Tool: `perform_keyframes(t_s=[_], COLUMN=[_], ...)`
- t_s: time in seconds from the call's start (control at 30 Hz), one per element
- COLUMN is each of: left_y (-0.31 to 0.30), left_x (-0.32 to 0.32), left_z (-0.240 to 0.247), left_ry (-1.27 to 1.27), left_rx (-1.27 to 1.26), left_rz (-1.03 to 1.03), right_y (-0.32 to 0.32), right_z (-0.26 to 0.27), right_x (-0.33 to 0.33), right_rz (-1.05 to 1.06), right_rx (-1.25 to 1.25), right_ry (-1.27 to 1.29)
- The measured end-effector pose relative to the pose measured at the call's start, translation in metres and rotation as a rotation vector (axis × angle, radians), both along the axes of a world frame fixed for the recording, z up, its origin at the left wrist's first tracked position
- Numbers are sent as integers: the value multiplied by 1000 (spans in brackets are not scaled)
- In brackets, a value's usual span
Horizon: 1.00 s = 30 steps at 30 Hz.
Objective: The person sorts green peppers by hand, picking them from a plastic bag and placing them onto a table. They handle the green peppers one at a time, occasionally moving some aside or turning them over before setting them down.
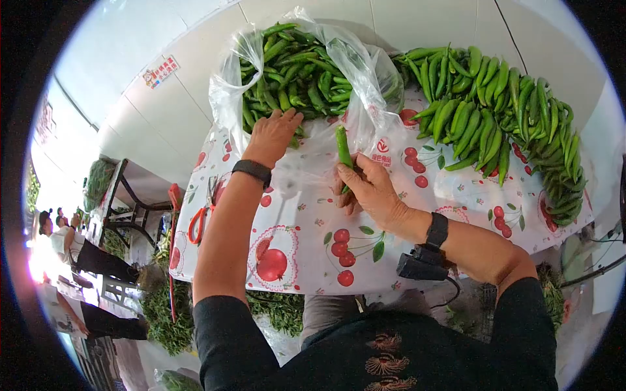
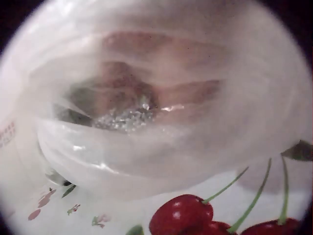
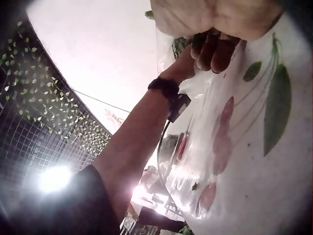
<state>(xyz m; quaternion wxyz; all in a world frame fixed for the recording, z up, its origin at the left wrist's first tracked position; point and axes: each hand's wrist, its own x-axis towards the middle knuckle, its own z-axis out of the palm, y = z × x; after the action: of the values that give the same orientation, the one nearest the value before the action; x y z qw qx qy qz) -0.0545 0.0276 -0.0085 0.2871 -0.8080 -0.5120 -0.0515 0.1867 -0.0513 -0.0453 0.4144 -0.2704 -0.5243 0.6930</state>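
Note:
In the head view, a clear plastic bag (image 1: 226, 98) full of green peppers (image 1: 293, 68) lies on its side, mouth toward the person. My left hand (image 1: 272, 138) is at the lower left of its opening, its fingertips over the nearest peppers. The left wrist view shows the left hand (image 2: 161, 58) blurred behind plastic film. My right hand (image 1: 375, 192) grips one green pepper (image 1: 343, 146) upright, thumb across it and the other fingers curled below. In the right wrist view the right hand (image 3: 215, 19) shows curled fingers; the pepper's hold is mostly hidden there.
Rows of green peppers (image 1: 476, 124) lie along the right of the cherry-patterned tablecloth (image 1: 300, 221). Red-handled scissors (image 1: 197, 225) are beside the left forearm. A tiled wall (image 1: 424, 23) stands behind the table. Leafy greens (image 1: 163, 313) and people are at the far left.

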Motion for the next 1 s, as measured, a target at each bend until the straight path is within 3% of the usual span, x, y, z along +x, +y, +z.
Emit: perform_keyframes(t_s=[0.2, 0.33, 0.43, 0.6, 0.93, 1.0], left_y=[21, 18, 8, -22, -6, 1], left_x=[7, 5, 7, 18, 12, 20], left_z=[-16, -13, -12, -5, -11, -9], left_ry=[136, 33, -35, -267, -259, -194], left_rx=[-53, -96, -34, -146, -101, -105], left_rz=[102, 134, 23, -117, -218, 14], right_y=[1, 0, 1, -3, -7, -6], right_z=[-1, -1, 0, 0, 6, 5], right_x=[-1, -1, -2, 1, 0, 1], right_rz=[-20, -30, -69, -84, -88, -104], right_rx=[38, 44, 55, 113, 47, 80], right_ry=[-12, 15, 24, 1, -88, -84])
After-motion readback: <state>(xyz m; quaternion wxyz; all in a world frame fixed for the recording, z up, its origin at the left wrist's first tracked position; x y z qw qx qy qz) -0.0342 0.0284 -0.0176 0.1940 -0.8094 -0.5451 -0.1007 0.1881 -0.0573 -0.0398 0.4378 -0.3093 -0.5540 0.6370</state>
